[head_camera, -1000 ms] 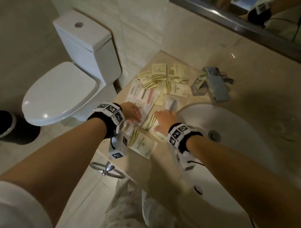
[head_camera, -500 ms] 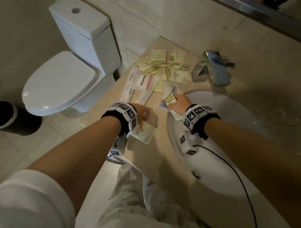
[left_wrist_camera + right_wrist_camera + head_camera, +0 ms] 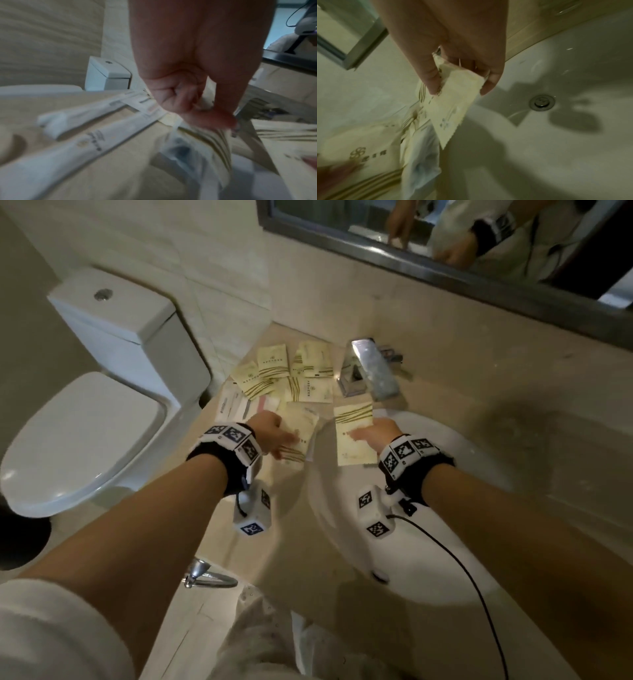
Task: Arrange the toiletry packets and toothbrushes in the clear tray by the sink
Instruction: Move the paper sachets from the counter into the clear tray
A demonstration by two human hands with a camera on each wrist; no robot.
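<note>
The right hand pinches one cream packet by its edge, thumb and fingers closed on it, at frame centre in the head view, out over the sink basin; a slack pinch would likely drop it toward the drain. Left of it, the left hand has its curled fingers on a second packet at the basin's rim, with a clear wrapper under it; how firmly it grips is too blurred to tell. That packet could slide into the basin. Above, more packets lie fanned beside the tap, wrapped toothbrushes to their left. I cannot make out the clear tray, so misplacing items is a risk.
</note>
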